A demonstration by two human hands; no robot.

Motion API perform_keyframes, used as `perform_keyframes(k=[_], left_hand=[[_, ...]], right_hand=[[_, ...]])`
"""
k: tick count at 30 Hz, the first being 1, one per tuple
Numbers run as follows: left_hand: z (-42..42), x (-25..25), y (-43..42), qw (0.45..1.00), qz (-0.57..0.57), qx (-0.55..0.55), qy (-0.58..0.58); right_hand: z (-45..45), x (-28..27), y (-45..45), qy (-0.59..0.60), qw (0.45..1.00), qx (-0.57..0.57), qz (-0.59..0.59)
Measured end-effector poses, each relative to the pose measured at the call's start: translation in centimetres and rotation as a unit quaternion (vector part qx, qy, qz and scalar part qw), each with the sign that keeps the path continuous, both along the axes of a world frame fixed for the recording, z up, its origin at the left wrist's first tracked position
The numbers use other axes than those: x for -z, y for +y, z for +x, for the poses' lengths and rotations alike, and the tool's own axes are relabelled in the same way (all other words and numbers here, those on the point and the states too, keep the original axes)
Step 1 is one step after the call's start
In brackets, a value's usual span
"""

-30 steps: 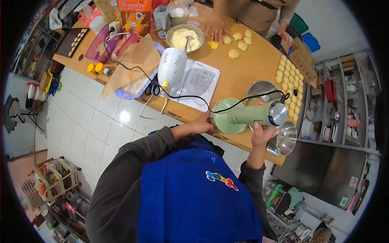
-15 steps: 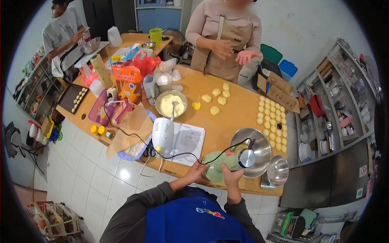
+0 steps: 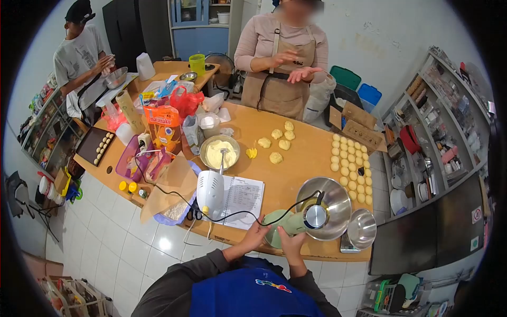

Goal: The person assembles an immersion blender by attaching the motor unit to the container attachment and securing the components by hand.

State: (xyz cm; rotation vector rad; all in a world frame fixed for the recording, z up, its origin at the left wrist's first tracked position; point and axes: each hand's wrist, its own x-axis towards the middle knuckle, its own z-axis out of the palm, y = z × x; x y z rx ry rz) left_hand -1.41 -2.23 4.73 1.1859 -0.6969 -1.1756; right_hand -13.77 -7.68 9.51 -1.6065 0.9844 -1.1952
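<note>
Both my hands are closed around a pale green appliance (image 3: 293, 224) with a round silver end and a black cord; its exact kind is unclear. My left hand (image 3: 257, 236) grips its wider left part, and my right hand (image 3: 291, 244) wraps the narrower body. It is tilted, silver end to the right, over the rim of a large metal bowl (image 3: 338, 203). A smaller metal bowl (image 3: 363, 224) stands beside that on a scale (image 3: 348, 247). Left of my hands are an open notebook (image 3: 245, 198) and a white hand mixer (image 3: 210, 190).
A bowl of pale yellow mixture (image 3: 218, 152) and several dough pieces (image 3: 275, 158) lie further back; rows of dough balls (image 3: 353, 169) sit right. The black cord (image 3: 235, 215) crosses the notebook. Two other people stand across the room, one facing me (image 3: 280, 58), one far left (image 3: 82, 61).
The camera view has shifted slightly. My hands and the green appliance have moved a little, with its silver end turned more upward. The facing person's hands have changed position.
</note>
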Motion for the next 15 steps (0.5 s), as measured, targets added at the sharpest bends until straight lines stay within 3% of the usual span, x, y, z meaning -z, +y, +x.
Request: perform_keyframes(k=[3,6,9,15], left_hand=[[0.2,0.1,-0.1,0.983,-0.05,-0.02,-0.173],[0.7,-2.9,0.3,0.949,-0.11,0.047,-0.291],[0.0,-5.5,0.8,0.925,-0.155,0.074,-0.339],[-0.9,-5.9,1.1,0.937,-0.128,0.079,-0.316]], right_hand=[[-0.2,0.7,0.3,0.023,1.0,0.011,-0.015],[-0.5,1.2,0.6,0.041,0.998,0.022,-0.03],[-1.0,2.2,0.7,0.073,0.996,0.032,-0.04],[-1.5,0.6,1.7,0.02,1.0,0.015,0.007]])
